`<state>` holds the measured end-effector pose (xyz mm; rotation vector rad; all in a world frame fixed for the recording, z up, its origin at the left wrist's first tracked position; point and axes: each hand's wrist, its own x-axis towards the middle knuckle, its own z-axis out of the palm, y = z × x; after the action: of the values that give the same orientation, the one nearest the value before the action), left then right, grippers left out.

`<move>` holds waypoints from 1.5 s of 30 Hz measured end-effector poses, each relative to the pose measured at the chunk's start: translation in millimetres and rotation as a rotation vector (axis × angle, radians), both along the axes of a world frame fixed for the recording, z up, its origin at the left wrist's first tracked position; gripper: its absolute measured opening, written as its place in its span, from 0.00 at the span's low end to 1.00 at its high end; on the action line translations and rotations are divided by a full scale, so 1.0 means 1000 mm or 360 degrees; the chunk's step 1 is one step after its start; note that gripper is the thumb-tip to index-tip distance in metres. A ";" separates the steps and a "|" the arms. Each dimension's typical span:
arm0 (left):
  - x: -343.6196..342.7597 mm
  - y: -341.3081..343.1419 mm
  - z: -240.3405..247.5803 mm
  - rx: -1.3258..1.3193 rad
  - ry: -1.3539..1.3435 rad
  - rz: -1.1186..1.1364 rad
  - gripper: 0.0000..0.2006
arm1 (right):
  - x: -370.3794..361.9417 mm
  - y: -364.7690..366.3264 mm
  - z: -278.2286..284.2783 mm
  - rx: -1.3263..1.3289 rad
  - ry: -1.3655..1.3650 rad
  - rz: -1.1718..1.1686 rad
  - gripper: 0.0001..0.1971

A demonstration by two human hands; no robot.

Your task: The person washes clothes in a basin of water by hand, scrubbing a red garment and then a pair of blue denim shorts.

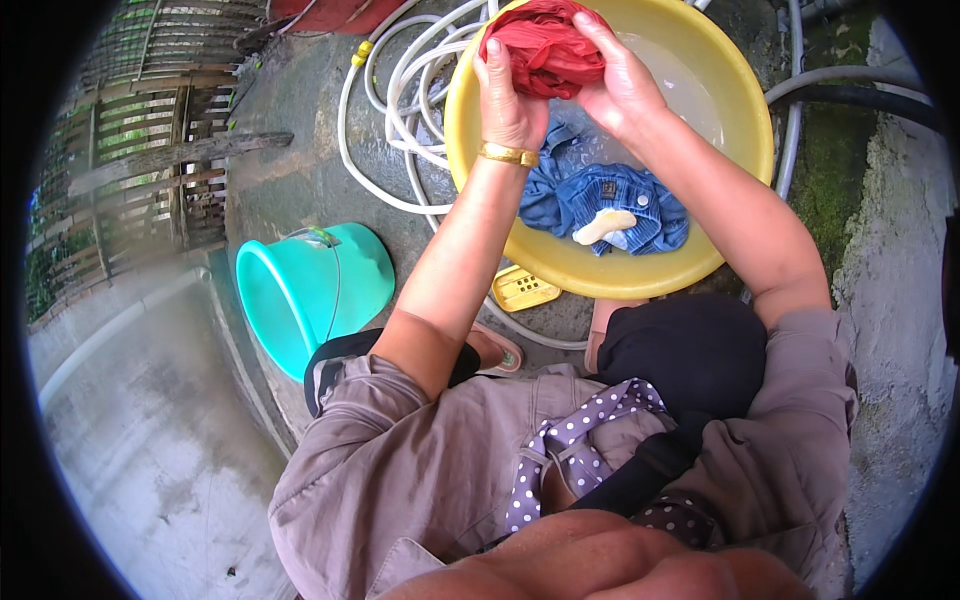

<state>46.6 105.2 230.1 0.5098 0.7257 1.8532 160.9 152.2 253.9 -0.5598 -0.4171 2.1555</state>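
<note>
Both my hands are up over the far side of a yellow basin (735, 230), gripping a wadded red cloth (545, 50) between them. My left hand (508, 105) closes on its left side, with a gold band on the wrist. My right hand (625, 85) holds it from the right, thumb laid over the top. Below them, blue denim clothing (655, 195) lies bunched in the basin, partly in cloudy water. A pale, rounded piece that looks like soap (604, 227) rests on the denim.
A turquoise bucket (360, 270) lies tilted at the left. Beside the basin is a yellow slotted soap dish (525, 289). White hose (355, 170) coils left of the basin. A slatted fence (150, 180) runs along the left, and a rough wall (900, 300) along the right.
</note>
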 end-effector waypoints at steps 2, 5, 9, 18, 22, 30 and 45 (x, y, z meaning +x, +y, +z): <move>0.005 -0.001 0.004 -0.0050 -0.0150 -0.0031 0.32 | -0.004 0.000 -0.002 0.0202 -0.0312 -0.0326 0.18; 0.008 -0.006 0.019 -0.0221 -0.0638 -0.0154 0.32 | 0.002 0.000 0.009 0.1568 -0.1212 -0.0652 0.19; 0.004 -0.007 -0.009 -0.0083 -0.0774 -0.0339 0.25 | 0.010 -0.029 0.031 0.2359 -0.1334 -0.0400 0.21; -0.042 0.000 -0.027 -0.0146 0.0244 -0.1041 0.20 | 0.012 -0.026 -0.002 0.3155 -0.0954 -0.0298 0.09; -0.081 0.006 -0.025 -0.0200 0.0832 -0.1539 0.18 | -0.017 -0.027 -0.012 0.3463 -0.0772 -0.0245 0.07; -0.046 0.015 -0.039 -0.1047 0.1213 -0.1823 0.07 | -0.016 -0.059 -0.071 0.3854 -0.0877 -0.0169 0.07; 0.005 -0.036 -0.166 -0.0669 0.2665 -0.1644 0.10 | -0.017 -0.114 -0.201 0.4440 -0.1058 0.1527 0.11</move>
<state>51.4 69.7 64.4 1.7323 1.4165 -0.0342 143.5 37.9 53.0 0.7975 -3.2003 -0.0584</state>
